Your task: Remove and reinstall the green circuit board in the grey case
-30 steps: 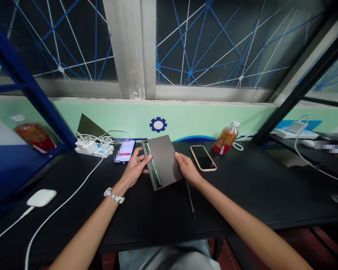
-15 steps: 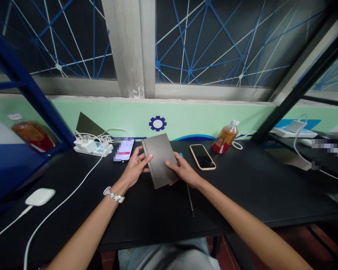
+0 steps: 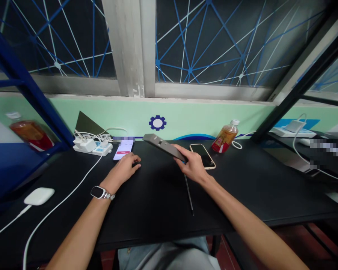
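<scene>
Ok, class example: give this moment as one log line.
right hand: holding grey case, tilted | left hand: near lit phone | thin rod: on table

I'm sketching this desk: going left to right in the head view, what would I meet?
White case → power strip → left hand → grey device → right hand → bottle.

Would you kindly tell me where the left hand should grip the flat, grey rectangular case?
The flat grey case is probably best pinched across its thin left end, coming from the left: that end is free, while the right hand grips the opposite one.
</scene>
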Demonstrator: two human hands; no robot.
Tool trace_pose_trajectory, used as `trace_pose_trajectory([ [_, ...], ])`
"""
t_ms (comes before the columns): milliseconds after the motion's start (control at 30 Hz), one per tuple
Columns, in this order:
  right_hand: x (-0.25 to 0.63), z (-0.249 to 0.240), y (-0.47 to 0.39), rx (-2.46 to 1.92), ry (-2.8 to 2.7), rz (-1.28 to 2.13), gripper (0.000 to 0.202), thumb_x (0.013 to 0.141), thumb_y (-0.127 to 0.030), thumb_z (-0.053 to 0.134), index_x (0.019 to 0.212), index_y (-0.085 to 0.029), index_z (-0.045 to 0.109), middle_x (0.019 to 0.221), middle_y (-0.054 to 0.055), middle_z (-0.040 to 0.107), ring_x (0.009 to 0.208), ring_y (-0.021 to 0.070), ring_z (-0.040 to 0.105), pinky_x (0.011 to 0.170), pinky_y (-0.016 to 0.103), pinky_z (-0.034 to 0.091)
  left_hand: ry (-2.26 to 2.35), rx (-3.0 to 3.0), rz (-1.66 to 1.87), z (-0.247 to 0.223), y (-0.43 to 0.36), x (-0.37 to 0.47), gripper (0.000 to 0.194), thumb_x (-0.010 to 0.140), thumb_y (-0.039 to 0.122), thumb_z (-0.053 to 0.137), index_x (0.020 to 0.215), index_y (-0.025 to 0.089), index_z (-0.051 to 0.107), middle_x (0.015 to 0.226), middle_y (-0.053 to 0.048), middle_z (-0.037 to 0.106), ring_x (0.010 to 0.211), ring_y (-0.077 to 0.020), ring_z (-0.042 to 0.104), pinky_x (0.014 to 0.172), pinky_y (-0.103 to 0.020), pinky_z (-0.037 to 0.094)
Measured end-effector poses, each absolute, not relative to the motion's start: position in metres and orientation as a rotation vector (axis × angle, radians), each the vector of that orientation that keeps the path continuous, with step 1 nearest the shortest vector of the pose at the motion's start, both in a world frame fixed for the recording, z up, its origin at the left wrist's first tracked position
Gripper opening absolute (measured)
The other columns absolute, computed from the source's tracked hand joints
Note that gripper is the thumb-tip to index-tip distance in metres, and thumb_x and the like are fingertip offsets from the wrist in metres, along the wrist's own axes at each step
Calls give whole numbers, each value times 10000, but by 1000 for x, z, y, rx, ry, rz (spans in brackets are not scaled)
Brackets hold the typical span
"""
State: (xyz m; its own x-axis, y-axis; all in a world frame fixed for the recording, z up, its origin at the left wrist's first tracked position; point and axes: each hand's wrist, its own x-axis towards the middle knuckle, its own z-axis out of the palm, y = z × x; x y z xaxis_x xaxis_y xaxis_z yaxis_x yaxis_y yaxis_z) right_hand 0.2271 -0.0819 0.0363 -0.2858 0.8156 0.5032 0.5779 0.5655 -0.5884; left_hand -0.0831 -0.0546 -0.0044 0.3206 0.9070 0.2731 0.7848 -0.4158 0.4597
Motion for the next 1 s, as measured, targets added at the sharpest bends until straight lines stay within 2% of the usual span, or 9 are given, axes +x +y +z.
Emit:
trace_pose_trajectory([
  [133, 225, 30, -82, -1159, -2201, 207, 606, 836, -113, 545, 1399, -333, 566, 1431, -51, 593, 1329, 211, 556, 1088, 357, 469, 1585, 2406, 656, -3, -58, -75, 182, 910, 281, 518, 909, 189, 674, 956, -107, 633, 858, -255, 632, 775, -364, 482],
  [333, 220, 20, -76, -1216, -2356, 76, 609, 835, -104, 534, 1409, -304, 566, 1460, -25, 570, 1371, 221, 512, 1083, 391, 475, 1626, 2403, 709, 4, -61, -74, 140, 909, 265, 497, 897, 203, 622, 888, -90, 649, 841, -259, 637, 747, -351, 456],
  [433, 220, 16, -73, -1254, -2386, 60, 601, 842, -107, 536, 1410, -305, 567, 1461, -10, 571, 1373, 229, 508, 1065, 397, 487, 1667, 2309, 835, 9, -61, -77, 128, 913, 267, 492, 916, 221, 611, 825, -57, 674, 778, -233, 646, 717, -326, 451],
  [567, 219, 14, -71, -1271, -2405, 66, 615, 848, -113, 550, 1430, -312, 543, 1487, 6, 546, 1379, 227, 498, 1049, 392, 496, 1638, 2112, 1133, 15, -63, -76, 138, 914, 322, 531, 939, 216, 616, 868, -51, 725, 798, -210, 680, 743, -305, 483],
  [700, 218, 13, -70, -1292, -2448, 99, 628, 858, -160, 586, 1458, -329, 502, 1523, 25, 502, 1408, 250, 462, 1023, 437, 511, 1463, 1885, 1367, 16, -63, -65, 222, 905, 397, 582, 950, 190, 647, 901, -67, 728, 843, -203, 691, 805, -316, 523],
  [833, 220, 9, -70, -1278, -2478, 151, 571, 914, -214, 549, 1473, -310, 479, 1537, 44, 484, 1441, 257, 417, 1003, 468, 515, 1226, 1685, 1456, 12, -63, -52, 275, 877, 426, 646, 964, 166, 648, 895, -75, 720, 851, -200, 697, 818, -334, 554],
  [1000, 223, 8, -70, -1153, -2497, 221, 550, 935, -235, 545, 1478, -256, 464, 1533, 85, 479, 1445, 250, 402, 1136, 478, 385, 1123, 1582, 1421, 9, -63, -39, 294, 857, 420, 689, 956, 149, 638, 889, -83, 731, 811, -185, 701, 828, -351, 562],
])
